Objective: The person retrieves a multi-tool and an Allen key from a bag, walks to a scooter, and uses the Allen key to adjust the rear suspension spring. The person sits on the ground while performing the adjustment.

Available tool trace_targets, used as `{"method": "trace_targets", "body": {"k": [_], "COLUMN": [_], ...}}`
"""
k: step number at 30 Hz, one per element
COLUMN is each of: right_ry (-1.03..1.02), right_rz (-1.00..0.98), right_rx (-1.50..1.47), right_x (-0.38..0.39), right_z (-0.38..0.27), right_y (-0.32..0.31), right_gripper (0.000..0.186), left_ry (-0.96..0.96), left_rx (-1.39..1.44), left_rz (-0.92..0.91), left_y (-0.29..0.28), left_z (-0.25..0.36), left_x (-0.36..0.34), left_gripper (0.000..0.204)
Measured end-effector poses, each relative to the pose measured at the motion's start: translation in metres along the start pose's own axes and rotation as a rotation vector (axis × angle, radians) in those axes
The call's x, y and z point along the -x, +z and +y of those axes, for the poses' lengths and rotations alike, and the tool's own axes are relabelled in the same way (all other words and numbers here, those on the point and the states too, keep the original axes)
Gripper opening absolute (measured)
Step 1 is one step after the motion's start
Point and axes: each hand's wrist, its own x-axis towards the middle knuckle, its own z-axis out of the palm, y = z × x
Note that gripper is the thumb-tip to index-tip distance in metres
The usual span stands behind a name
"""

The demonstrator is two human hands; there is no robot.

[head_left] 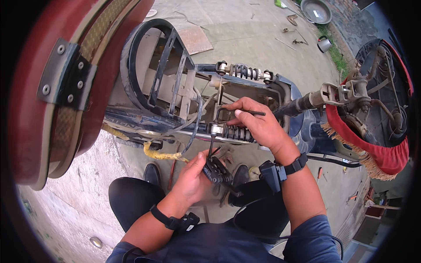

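My left hand (189, 177) is closed on a black folding hex key set (215, 170). One of its keys points up to the silver upper mount (216, 129) of the near shock absorber (240, 133). In my right hand (259, 125) is a dark L-shaped hex key (255, 112), pinched between thumb and fingers. The bent end of this key is beside the same mount; whether it sits in the bolt, I cannot tell. Across the bare scooter frame (280, 85) is a matching far shock absorber (245, 71).
A black rear rack (165, 65) and a large red box (28, 101) stand at the left. The tilted seat (377, 144) with red fringed cloth is at the right. A yellow-wrapped cable (160, 153) hangs near my left hand. A screwdriver (319, 172) and a metal basin (316, 12) lie on the ground.
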Motion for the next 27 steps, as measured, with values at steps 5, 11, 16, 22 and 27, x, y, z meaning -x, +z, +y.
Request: {"method": "trace_targets", "body": {"k": [5, 11, 16, 22, 27], "right_ry": [-0.022, -0.077, -0.128, -0.184, -0.157], "right_rz": [0.017, 0.038, 0.040, 0.049, 0.045], "right_rx": [0.094, 0.266, 0.301, 0.362, 0.336], "right_x": [-0.002, -0.001, 0.001, -0.001, 0.001], "right_z": [0.000, -0.001, -0.007, -0.009, -0.008], "right_y": [0.000, 0.001, 0.002, 0.001, -0.001], "right_gripper": [0.029, 0.027, 0.023, 0.022, 0.022], "left_ry": [-0.109, -0.171, -0.112, -0.122, -0.135], "left_rx": [0.265, 0.327, 0.128, 0.194, 0.167], "left_rz": [-0.044, 0.017, -0.069, -0.175, -0.217], "left_y": [-0.008, -0.013, -0.012, -0.014, -0.008], "left_z": [0.004, 0.006, 0.010, 0.013, 0.020], "left_x": [-0.003, -0.004, -0.003, -0.003, 0.000], "left_gripper": [0.054, 0.056, 0.053, 0.053, 0.055]}}
